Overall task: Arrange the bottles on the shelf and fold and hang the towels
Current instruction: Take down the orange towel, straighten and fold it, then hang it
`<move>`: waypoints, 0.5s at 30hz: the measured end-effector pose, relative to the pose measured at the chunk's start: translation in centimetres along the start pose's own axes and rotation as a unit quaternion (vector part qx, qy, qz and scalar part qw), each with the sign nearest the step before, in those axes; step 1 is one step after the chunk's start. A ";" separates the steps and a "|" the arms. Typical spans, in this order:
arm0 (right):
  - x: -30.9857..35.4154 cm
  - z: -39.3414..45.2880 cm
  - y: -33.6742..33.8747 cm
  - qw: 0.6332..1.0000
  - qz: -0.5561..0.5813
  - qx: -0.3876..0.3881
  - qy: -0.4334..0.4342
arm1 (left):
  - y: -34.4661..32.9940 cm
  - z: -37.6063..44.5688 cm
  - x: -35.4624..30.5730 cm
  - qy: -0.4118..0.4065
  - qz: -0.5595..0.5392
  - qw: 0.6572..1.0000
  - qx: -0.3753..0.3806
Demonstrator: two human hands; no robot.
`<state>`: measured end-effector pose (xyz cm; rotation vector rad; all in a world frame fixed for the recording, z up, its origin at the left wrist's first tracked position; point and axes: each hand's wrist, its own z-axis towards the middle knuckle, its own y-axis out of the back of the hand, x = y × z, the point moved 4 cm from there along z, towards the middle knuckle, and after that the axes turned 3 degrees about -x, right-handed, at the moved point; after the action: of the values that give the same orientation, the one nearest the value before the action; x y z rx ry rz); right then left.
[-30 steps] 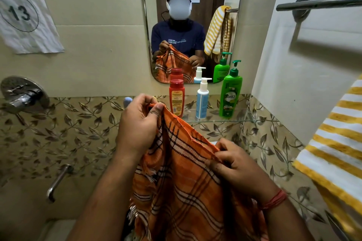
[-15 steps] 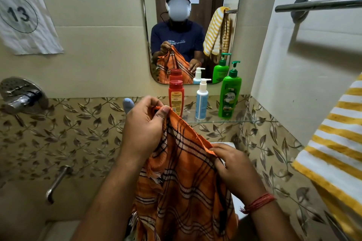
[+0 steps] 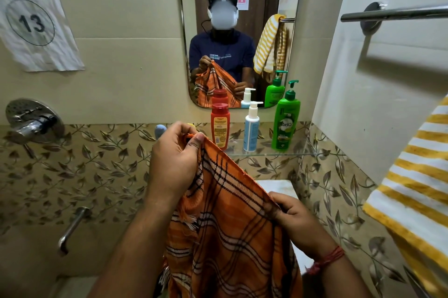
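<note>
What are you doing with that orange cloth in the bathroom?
A person holds an orange checked towel by its top edge, left hand raised higher, right hand lower, with the cloth hanging down, not yet on the rail. A red bottle, a white pump bottle and a green pump bottle stand upright on the glass shelf.

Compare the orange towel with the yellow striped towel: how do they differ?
The orange towel is checked with dark lines; the yellow striped towel has yellow and white bands. The orange one is held by the left hand and right hand; the striped one hangs untouched.
</note>
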<state>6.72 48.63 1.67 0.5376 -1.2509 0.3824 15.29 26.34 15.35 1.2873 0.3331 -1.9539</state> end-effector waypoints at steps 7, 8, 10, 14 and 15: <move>-0.4 -0.5 -0.9 0.969 -0.189 0.146 -0.054 | 0.1 0.2 0.2 -0.012 0.035 0.999 -0.015; -0.5 -0.3 -0.9 0.955 -0.252 0.145 -0.056 | 0.0 0.2 0.2 -0.012 0.036 0.999 -0.014; -0.8 0.1 -0.6 0.930 -0.336 0.130 -0.068 | -0.1 0.1 0.3 -0.010 0.027 1.000 -0.011; -1.1 0.2 -0.6 0.891 -0.421 0.131 -0.110 | -0.1 -0.1 0.3 -0.011 0.015 1.000 -0.008; -1.3 0.1 -0.5 0.883 -0.436 0.127 -0.121 | -0.1 -0.1 0.3 -0.012 0.016 1.000 -0.009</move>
<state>6.55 48.13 0.36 1.3330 -1.0680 -0.3028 15.19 26.32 14.99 1.2496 0.3146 -1.9342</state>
